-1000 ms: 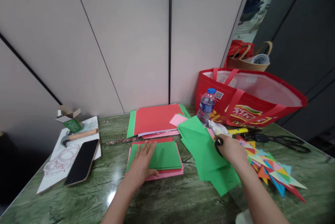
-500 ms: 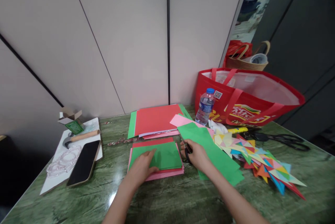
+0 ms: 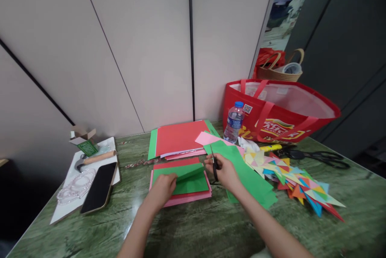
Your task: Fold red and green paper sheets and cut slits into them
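Observation:
My left hand (image 3: pixel 162 190) pinches the top green sheet (image 3: pixel 184 175) of a small stack of green, red and pink paper (image 3: pixel 181 197), and the sheet's near part is raised off the stack. My right hand (image 3: pixel 224 171) is closed round small black-handled scissors (image 3: pixel 213 163), blades pointing away, at the stack's right edge. Under that hand lie loose green sheets (image 3: pixel 251 177).
A larger paper pile with a red top sheet (image 3: pixel 177 137) lies behind. To the right are coloured paper triangles (image 3: pixel 297 181), big black scissors (image 3: pixel 313 155), a water bottle (image 3: pixel 233 122) and a red tote bag (image 3: pixel 280 115). At left, a phone (image 3: pixel 99 187), hammer (image 3: pixel 93 158) and beads.
My right hand carried the scissors left from the loose green sheets to the small stack. My left hand went from lying flat on the stack to pinching and lifting the top green sheet.

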The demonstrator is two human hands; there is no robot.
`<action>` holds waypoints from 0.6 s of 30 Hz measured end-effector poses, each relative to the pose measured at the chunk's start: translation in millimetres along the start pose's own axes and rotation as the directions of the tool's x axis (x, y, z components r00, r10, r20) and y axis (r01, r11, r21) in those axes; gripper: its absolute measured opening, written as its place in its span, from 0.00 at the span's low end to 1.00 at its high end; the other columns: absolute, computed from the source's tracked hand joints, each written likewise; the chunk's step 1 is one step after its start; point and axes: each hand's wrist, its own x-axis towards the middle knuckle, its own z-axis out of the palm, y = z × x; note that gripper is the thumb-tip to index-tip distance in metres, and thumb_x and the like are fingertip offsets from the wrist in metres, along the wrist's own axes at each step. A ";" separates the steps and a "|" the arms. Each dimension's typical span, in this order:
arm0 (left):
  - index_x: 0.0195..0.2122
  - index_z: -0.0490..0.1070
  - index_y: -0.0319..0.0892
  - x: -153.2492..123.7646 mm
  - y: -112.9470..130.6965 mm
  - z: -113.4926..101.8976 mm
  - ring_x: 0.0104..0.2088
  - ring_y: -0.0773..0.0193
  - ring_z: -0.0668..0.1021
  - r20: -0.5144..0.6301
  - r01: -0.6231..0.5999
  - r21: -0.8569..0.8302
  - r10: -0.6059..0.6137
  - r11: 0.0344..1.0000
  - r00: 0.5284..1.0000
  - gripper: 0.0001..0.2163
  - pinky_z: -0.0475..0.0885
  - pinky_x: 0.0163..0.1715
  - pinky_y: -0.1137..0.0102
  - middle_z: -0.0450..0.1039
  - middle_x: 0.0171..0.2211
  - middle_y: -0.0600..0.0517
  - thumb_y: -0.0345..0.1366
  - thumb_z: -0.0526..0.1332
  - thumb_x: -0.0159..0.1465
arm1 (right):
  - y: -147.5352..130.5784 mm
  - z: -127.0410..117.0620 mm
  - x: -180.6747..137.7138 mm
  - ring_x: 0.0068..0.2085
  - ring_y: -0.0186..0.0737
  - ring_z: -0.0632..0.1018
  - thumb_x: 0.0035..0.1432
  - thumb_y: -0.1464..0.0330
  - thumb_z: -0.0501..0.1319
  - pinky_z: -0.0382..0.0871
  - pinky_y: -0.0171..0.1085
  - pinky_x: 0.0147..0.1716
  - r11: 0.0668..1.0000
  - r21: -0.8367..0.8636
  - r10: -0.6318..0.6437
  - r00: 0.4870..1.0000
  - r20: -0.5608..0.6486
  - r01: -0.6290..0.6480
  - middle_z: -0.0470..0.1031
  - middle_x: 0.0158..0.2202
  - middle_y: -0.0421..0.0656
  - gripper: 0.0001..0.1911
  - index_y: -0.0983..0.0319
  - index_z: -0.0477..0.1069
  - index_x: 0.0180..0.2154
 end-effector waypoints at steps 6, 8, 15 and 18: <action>0.37 0.69 0.39 -7.2 19.4 -33.8 0.23 0.67 0.71 -0.385 0.068 -0.492 -0.287 0.868 0.877 0.13 0.63 0.23 0.74 0.70 0.22 0.53 0.42 0.55 0.57 | -54.3 -1.5 -13.8 0.39 0.46 0.77 0.40 0.63 0.67 0.70 0.45 0.40 0.911 0.409 0.083 0.995 -0.061 -0.051 0.77 0.35 0.47 0.19 0.60 0.63 0.34; 0.36 0.70 0.39 -10.9 29.0 -40.5 0.18 0.72 0.65 -0.336 0.011 -0.791 -0.450 0.611 0.828 0.16 0.58 0.18 0.77 0.65 0.18 0.58 0.43 0.63 0.50 | -69.2 6.4 -20.4 0.39 0.46 0.77 0.35 0.63 0.69 0.69 0.45 0.41 0.866 0.497 0.112 0.992 -0.066 -0.065 0.77 0.35 0.46 0.20 0.60 0.64 0.31; 0.33 0.72 0.41 -10.7 46.5 -31.3 0.15 0.77 0.62 -0.245 -0.045 -0.921 -0.486 0.386 0.839 0.15 0.55 0.14 0.80 0.63 0.15 0.61 0.40 0.68 0.44 | -75.2 28.2 -17.4 0.29 0.34 0.73 0.33 0.67 0.71 0.67 0.34 0.31 0.847 0.528 0.143 0.984 -0.110 -0.064 0.71 0.25 0.36 0.19 0.60 0.67 0.30; 0.36 0.73 0.41 -13.4 46.2 -29.7 0.24 0.69 0.73 -0.112 -0.012 -0.961 -0.350 0.277 0.930 0.17 0.66 0.23 0.76 0.73 0.24 0.54 0.46 0.65 0.48 | -66.6 27.0 -12.1 0.25 0.30 0.69 0.34 0.67 0.70 0.63 0.30 0.26 0.823 0.563 0.147 0.986 -0.078 -0.078 0.67 0.22 0.33 0.17 0.61 0.67 0.29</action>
